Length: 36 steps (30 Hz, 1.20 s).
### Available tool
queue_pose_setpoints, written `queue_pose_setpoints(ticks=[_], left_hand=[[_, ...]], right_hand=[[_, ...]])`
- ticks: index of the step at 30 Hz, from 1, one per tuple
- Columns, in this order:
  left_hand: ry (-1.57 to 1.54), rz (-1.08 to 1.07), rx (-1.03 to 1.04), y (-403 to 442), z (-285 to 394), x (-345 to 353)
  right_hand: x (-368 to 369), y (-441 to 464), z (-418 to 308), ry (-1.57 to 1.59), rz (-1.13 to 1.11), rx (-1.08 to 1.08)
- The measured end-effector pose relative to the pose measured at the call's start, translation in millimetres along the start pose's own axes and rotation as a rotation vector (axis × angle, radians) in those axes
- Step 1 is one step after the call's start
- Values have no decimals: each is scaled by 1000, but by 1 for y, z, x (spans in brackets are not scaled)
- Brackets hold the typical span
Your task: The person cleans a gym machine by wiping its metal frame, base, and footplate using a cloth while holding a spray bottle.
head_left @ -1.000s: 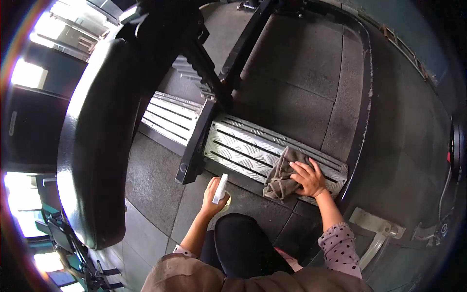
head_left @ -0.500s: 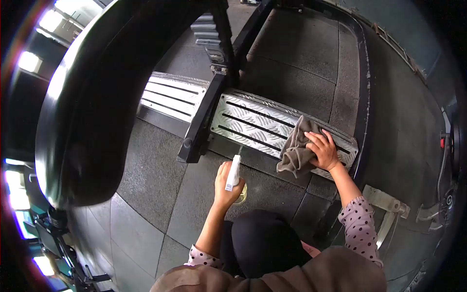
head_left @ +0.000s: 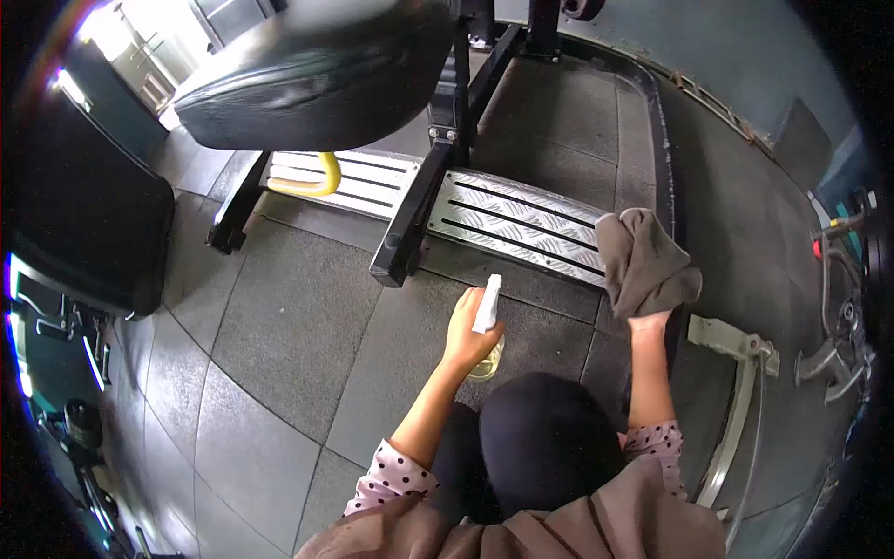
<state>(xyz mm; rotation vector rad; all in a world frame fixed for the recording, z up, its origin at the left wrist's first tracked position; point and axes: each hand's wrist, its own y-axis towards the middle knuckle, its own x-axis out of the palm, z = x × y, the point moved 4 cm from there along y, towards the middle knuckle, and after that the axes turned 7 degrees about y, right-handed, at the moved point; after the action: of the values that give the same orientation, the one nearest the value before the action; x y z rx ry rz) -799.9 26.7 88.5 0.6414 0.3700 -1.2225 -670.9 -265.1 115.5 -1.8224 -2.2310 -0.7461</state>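
Observation:
My left hand [head_left: 472, 328] grips a spray bottle [head_left: 488, 303] with a white nozzle and yellowish liquid, held above the dark floor tiles. A brown cloth [head_left: 644, 265] lies over my right hand [head_left: 649, 321] and hides its fingers; only the wrist and heel of the hand show. The cloth is at the right end of a silver treaded metal plate [head_left: 512, 222] with black strips. To the left, beyond a black frame bar [head_left: 407, 224], is a second such plate [head_left: 372, 182].
A black padded seat [head_left: 317, 84] hangs over the left plate, with a yellow curved handle [head_left: 331, 175] below it. Another black pad [head_left: 84, 177] stands at far left. A pale metal bar [head_left: 740, 410] rises at right, beside a curved black frame rail [head_left: 667, 158].
The view has shifted, and the padded seat appears higher up. My right hand has gone from lying spread on the cloth to being covered by it. The bottle stays in my left hand.

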Motion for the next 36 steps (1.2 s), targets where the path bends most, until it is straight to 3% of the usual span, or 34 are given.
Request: queue_pose_setpoints(ticks=[2, 3, 6, 8, 10, 12, 15, 17, 20, 23, 26, 30, 34, 36], left_hand=[[-3, -22, 41, -9, 4, 0], [3, -28, 65, -12, 6, -2], [-6, -46, 95, -24, 8, -9], [-4, -20, 134, -29, 10, -15], [-89, 9, 54, -41, 5, -14], [-15, -30, 92, -38, 27, -23], [-11, -35, 105, -27, 35, -22], [-16, -36, 105, -22, 37, -17], [6, 12, 140, -29, 41, -12], [41, -43, 101, -36, 45, -16], [55, -92, 90, -31, 38, -18], [23, -141, 41, -12, 32, -19], [-15, -164, -50, 14, 19, -18], [-55, -179, -121, 28, 11, -13]], right_hand=[[5, 3, -22, 826, 10, 157], [9, 10, -34, 823, 116, 158], [40, 33, -78, 840, -433, -6], [45, 67, -99, 733, -476, -43], [5, 92, -104, 525, 232, -33], [31, 92, -134, 433, 513, -47], [52, 115, -170, 860, -678, 37], [64, 108, -187, 846, -780, 12], [11, 91, -163, 782, -600, -50], [-13, 82, -137, 844, -576, -64], [-28, 88, -115, 619, 103, -60], [-92, 99, -53, 677, 146, -109], [-95, 86, 3, 795, 305, 66], [-103, 93, 40, 932, 264, 169]])
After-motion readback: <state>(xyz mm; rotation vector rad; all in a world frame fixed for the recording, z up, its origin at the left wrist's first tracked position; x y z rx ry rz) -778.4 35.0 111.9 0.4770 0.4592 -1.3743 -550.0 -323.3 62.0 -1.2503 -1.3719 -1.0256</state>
